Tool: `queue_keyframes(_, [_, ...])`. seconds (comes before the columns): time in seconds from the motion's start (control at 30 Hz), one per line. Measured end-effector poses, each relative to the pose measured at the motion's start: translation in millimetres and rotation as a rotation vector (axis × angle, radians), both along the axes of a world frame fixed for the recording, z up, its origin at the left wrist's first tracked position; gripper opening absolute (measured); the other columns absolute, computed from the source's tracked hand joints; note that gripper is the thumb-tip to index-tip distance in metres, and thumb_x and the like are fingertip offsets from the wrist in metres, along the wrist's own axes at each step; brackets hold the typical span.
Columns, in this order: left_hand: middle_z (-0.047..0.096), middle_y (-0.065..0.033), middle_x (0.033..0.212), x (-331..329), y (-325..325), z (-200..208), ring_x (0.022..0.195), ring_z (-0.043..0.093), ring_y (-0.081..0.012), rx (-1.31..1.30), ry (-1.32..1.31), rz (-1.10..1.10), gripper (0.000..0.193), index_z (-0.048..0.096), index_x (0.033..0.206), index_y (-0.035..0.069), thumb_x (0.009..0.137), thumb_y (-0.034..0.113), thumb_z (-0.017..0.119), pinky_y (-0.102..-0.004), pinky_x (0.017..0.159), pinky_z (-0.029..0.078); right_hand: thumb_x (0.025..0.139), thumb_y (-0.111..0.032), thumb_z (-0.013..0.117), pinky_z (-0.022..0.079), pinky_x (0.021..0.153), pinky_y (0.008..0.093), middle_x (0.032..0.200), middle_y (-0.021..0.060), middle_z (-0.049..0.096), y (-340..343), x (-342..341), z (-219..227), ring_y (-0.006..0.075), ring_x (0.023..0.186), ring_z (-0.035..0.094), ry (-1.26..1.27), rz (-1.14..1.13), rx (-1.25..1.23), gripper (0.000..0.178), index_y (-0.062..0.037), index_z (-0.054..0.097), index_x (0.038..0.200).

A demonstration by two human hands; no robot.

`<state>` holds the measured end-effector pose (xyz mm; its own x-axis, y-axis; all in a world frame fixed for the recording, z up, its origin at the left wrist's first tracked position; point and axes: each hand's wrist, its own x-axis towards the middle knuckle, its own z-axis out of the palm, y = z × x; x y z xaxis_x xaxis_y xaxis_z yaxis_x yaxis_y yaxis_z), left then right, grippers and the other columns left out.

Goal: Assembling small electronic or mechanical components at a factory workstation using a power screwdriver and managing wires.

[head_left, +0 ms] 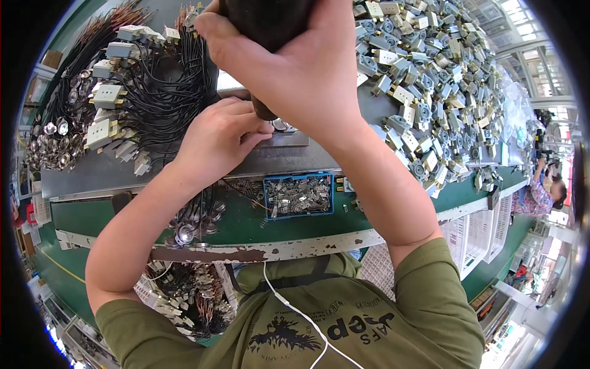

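My right hand is wrapped around a thick black cylindrical tool at the top of the view, its narrower dark lower end pointing down. Just below that end, my left hand is closed, thumb and fingers pinched together. A small shiny round metal part shows beside the fingertips, on a flat grey metal block. Whatever the left fingers pinch is hidden. Black cables with light-coloured socket-like blocks lie left of my left hand.
A blue tray of small metal pieces sits at the near side. Many grey and cream blocks are heaped at the right. Shiny round metal parts gather at the far left, others by the front edge. Another person is at the far right.
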<state>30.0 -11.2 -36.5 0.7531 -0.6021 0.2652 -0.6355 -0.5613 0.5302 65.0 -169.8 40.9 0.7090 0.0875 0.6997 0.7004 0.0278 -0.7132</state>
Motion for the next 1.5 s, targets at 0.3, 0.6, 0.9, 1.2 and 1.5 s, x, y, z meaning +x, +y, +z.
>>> queue_keyframes(0.3, [0.070,-0.0100,0.093,-4.0,-5.2,8.0,0.088,0.069,-0.0312,0.128,0.193,0.150,0.028,0.064,0.106,0.006,0.088,0.022,0.077,-0.0434,0.077,0.056,0.087,-0.001,0.075,0.043,0.109,0.0357,0.137,0.0153,0.051,-1.5,-2.8,-0.6,0.0216,0.128,0.052,0.073,0.187,0.029,0.089,-0.0011,0.023,0.158])
queue_keyframes(0.6, [0.071,-0.0139,0.088,6.3,4.5,-11.5,0.087,0.070,-0.0365,0.227,0.032,0.057,0.033,0.064,0.098,0.003,0.092,0.034,0.073,-0.0471,0.077,0.056,0.084,0.001,0.078,0.051,0.095,0.0324,0.127,0.0131,0.055,4.7,-2.8,-5.8,0.0187,0.114,0.059,0.173,0.221,0.173,0.088,-0.0014,0.025,0.154])
queue_keyframes(0.9, [0.071,-0.0148,0.087,14.1,2.5,-24.0,0.086,0.071,-0.0368,0.025,0.090,0.067,0.034,0.065,0.097,0.001,0.090,0.033,0.074,-0.0462,0.075,0.057,0.082,0.003,0.079,0.053,0.090,0.0312,0.123,0.0117,0.057,-2.1,-17.3,-1.0,0.0207,0.106,0.064,0.049,0.180,0.011,0.075,-0.0021,0.037,0.144])
queue_keyframes(1.2, [0.064,-0.0039,0.097,-0.6,-12.9,-2.1,0.090,0.068,-0.0224,0.199,-0.273,-0.105,0.035,0.070,0.116,0.009,0.086,0.026,0.075,-0.0365,0.077,0.054,0.097,-0.003,0.070,0.055,0.059,0.0292,0.094,0.0162,0.072,-31.3,-22.2,30.3,0.0152,0.064,0.065,0.014,-0.088,0.201,0.061,0.0035,0.040,0.149])
queue_keyframes(1.5, [0.067,-0.0002,0.098,-10.0,-3.7,6.2,0.094,0.070,-0.0189,0.187,-0.163,-0.171,0.034,0.070,0.117,0.017,0.084,0.024,0.077,-0.0370,0.081,0.049,0.096,-0.001,0.071,0.058,0.066,0.0279,0.107,0.0137,0.071,-48.5,-9.7,4.5,0.0135,0.074,0.067,0.116,-0.206,0.061,0.077,-0.0023,0.027,0.158])
